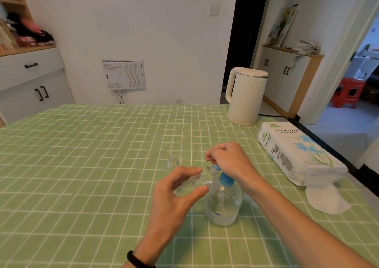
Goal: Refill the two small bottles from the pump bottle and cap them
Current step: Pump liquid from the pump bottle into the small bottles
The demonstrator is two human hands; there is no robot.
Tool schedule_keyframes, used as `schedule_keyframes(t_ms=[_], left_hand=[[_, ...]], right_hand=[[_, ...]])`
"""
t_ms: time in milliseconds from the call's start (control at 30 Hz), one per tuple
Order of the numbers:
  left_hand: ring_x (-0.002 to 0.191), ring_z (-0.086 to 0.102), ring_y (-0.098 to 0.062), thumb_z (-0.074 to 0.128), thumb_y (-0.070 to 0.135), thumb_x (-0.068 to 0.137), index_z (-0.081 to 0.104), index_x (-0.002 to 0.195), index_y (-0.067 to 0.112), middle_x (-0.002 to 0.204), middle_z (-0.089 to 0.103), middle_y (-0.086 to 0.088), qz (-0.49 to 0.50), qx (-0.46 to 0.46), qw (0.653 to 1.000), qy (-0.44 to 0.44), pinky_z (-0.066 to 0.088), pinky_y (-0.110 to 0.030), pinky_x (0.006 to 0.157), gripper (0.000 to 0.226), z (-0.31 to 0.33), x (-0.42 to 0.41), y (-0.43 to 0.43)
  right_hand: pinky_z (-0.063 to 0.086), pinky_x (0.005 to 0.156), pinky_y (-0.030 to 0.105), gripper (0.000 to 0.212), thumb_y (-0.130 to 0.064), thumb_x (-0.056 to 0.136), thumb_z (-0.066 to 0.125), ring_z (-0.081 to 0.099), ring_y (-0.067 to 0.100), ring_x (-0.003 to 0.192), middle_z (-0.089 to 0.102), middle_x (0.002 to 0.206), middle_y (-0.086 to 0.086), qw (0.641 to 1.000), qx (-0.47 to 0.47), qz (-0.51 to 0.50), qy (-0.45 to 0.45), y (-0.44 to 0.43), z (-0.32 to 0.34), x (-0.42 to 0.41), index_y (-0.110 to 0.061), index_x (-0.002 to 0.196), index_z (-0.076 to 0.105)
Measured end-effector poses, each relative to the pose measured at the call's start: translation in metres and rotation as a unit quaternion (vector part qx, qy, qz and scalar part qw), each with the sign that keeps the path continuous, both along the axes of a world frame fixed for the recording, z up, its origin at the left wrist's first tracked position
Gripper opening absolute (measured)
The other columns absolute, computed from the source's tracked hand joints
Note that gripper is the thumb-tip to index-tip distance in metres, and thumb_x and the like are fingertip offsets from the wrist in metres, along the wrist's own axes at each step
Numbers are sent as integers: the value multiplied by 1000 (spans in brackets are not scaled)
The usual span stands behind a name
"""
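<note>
A: Doing what with the left hand (178, 194)?
B: Pinching a tilted small bottle (192, 182) in curled fingers, mouth at the blue spout.
A: Right hand (229, 161)?
B: Curling fingers over the head of the pump bottle (223, 202) on the bench (82, 165). Leaving the other small bottle (171, 162) upright just behind.
</note>
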State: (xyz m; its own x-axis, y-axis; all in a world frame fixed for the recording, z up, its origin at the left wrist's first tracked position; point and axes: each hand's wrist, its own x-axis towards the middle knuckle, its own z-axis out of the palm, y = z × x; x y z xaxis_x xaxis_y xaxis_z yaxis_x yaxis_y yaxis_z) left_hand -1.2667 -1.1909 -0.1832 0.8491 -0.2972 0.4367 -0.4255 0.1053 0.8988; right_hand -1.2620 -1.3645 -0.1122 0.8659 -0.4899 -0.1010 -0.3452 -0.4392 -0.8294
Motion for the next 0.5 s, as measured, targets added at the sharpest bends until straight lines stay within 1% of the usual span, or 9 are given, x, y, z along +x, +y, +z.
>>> schedule_keyframes(t_ms=[67,200,333,433,500], left_hand=[[112,76,-10,89,41,74,78,106,36,110,81,12,3,3,1000,1,53,-18,102,34,-3,1,-1],[111,76,-11,89,41,72,78,105,37,109,82,11,4,0,1000,9,55,-22,103,35,-8,0,-1],[113,75,-12,89,41,73,78,107,35,111,81,12,4,13,1000,9,54,-29,104,36,-7,-2,0],[112,76,-9,94,29,75,78,106,35,110,81,12,4,21,1000,6,56,-25,103,35,-5,-1,2],[111,76,-9,93,25,76,79,105,34,110,82,12,7,23,1000,2,55,-22,103,34,-4,-2,2]], right_hand=[[60,103,52,23,-17,98,64,78,28,104,85,97,6,1000,-1,-3,4,1,-1,-2,-8,93,85],[58,105,57,29,-14,97,62,75,40,113,82,109,21,1000,-2,-4,9,4,-3,-7,7,107,80],[57,107,59,32,-13,97,60,72,44,118,78,116,25,1000,-5,-6,7,6,-2,-8,10,113,76],[57,107,58,33,-14,98,60,72,43,118,79,116,24,1000,-3,-7,10,6,0,-9,9,115,76],[57,108,56,33,-15,98,60,73,41,117,80,115,22,1000,1,-4,12,6,2,-9,9,114,77]])
